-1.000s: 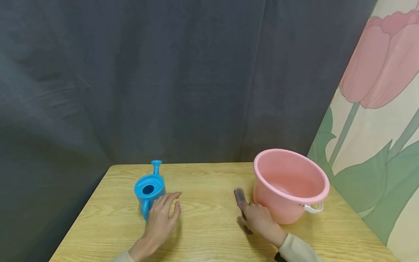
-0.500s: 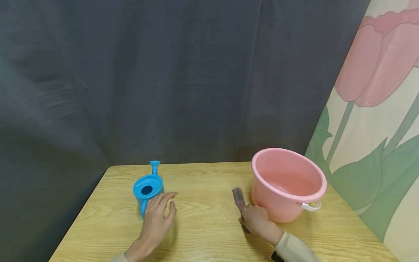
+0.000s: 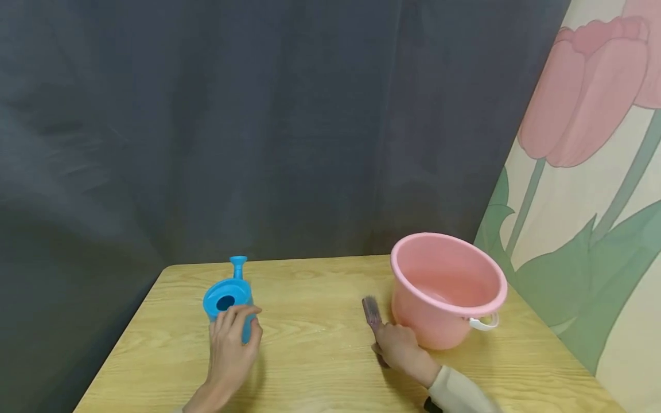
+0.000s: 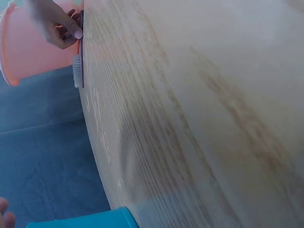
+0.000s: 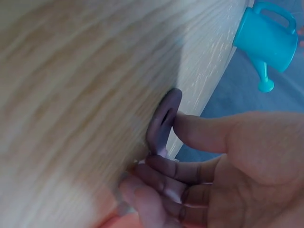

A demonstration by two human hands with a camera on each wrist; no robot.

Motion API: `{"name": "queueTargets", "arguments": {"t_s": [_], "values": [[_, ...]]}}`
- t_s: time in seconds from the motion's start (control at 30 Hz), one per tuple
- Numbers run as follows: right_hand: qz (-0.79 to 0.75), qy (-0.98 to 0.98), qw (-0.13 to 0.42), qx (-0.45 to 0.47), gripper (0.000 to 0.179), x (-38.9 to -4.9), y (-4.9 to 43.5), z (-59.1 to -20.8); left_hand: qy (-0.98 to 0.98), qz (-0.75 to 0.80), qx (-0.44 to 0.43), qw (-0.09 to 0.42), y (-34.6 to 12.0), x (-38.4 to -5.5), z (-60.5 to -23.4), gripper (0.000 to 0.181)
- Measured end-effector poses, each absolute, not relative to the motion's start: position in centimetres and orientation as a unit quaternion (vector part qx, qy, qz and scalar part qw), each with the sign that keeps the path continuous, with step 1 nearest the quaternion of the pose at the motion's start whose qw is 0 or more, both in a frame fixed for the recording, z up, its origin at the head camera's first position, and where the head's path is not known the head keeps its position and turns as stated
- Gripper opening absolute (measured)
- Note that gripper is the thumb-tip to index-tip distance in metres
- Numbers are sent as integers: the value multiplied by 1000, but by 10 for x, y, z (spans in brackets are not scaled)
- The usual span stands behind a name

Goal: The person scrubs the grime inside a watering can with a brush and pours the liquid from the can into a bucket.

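Note:
A blue watering can [image 3: 227, 292] stands at the left of the table, its spout pointing to the far edge. My left hand [image 3: 229, 341] hovers at its near side with fingers spread loosely, hiding the can's handle in the head view. In the right wrist view the can [image 5: 268, 38] shows its handle, with left fingertips at the frame edge. My right hand [image 3: 401, 347] pinches the dark handle of a brush [image 3: 371, 311] between thumb and fingers. The brush lies on the table, its pale bristles [image 4: 77, 71] facing up in the left wrist view.
A pink bucket [image 3: 436, 330] with a white handle [image 3: 484, 323] stands just right of the brush. Everything rests on a wood-grain table [image 3: 310, 367]. Behind it hangs a dark curtain [image 3: 289, 143], and a wall painted with tulips [image 3: 583, 103] is at the right.
My left hand has shifted left, closer over the watering can's handle side. The right hand keeps its hold on the brush. The head view has turned slightly right.

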State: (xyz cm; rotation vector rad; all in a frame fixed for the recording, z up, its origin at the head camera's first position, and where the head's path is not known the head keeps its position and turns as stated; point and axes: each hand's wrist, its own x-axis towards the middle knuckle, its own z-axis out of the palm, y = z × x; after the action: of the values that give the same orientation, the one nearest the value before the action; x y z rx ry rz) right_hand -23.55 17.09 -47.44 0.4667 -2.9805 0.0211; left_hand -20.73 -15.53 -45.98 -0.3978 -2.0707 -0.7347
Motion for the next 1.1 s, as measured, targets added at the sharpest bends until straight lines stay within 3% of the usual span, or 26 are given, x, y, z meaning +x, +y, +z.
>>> {"name": "queueTargets", "arguments": {"t_s": [0.33, 0.6, 1.1], "values": [[21, -984, 59, 165, 32, -239, 174, -472, -832, -313, -120, 441, -159, -209, -463, 21], [73, -981, 21, 180, 33, -243, 179, -467, -833, -345, -73, 427, -168, -209, -469, 19], [103, -976, 18, 190, 28, -243, 180, -466, -824, -389, -29, 411, -171, -210, -467, 18]]}}
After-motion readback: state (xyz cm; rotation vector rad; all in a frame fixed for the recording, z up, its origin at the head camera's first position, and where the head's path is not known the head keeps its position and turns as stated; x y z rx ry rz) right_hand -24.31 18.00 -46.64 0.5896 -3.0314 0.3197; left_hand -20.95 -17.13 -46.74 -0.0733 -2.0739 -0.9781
